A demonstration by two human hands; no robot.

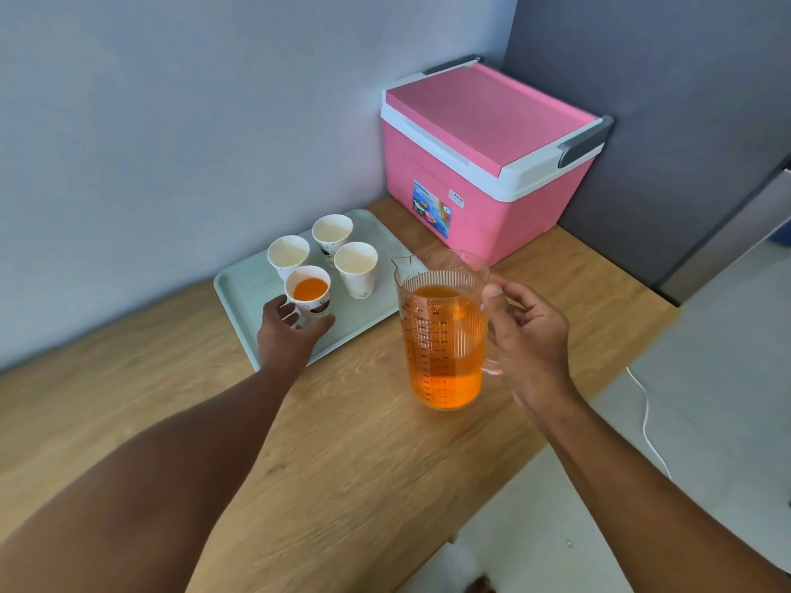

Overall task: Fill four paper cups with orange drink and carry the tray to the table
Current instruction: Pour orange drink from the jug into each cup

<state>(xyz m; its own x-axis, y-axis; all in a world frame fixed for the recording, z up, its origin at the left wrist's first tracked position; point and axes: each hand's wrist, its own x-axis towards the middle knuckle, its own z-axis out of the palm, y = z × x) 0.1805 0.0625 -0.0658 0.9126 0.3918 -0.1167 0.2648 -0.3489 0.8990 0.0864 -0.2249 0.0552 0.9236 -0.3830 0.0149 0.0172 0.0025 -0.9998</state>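
Both forearms are bare from the lower edge of the picture to the wrists, with no sleeve, watch, bracelet or ring showing. The left hand (286,331) and the right hand (528,336) are gloveless. At 6 o'clock a bare foot (481,586) shows, toes partly cut off

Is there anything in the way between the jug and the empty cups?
Nothing visible is. The jug, gripped by the right hand, stands just right of the tray. The nearest empty cup has open space beside it. The left hand holds the filled cup, off to the side.
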